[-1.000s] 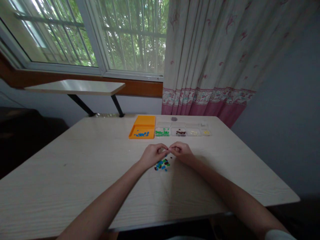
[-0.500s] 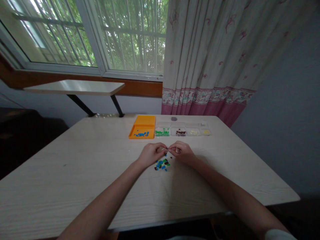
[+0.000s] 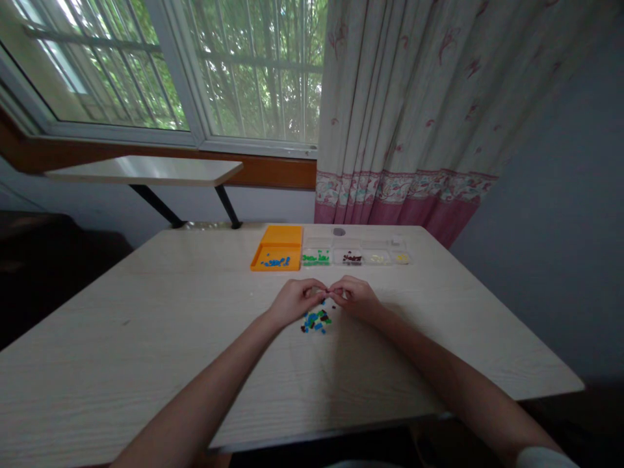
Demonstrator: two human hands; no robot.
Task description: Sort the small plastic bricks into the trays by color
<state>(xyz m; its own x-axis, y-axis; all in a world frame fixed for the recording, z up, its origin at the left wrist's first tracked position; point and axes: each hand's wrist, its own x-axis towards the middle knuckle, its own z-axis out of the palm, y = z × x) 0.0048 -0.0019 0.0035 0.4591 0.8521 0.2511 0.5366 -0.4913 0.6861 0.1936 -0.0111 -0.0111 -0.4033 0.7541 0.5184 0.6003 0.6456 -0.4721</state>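
Note:
Above the middle of the table, my left hand [image 3: 298,301] and my right hand [image 3: 355,297] meet fingertip to fingertip. Both are closed in a pinch around something small and dark, too tiny to make out. Just below the fingers lies a loose pile of small blue, green and dark brown pieces [image 3: 316,321] that look like toy building bricks. A single dark piece [image 3: 334,307] sits apart, under my right hand.
Beyond my hands stands an open orange box [image 3: 283,235] with blue pieces in it. To its right, clear plastic boxes [image 3: 324,262] hold green, dark brown, pale and yellow pieces. A raised white shelf [image 3: 146,169] is at the back left of the table [image 3: 195,312].
My hands stay almost in place, with only a slight shift of the pinching fingertips. The pile and the boxes look the same.

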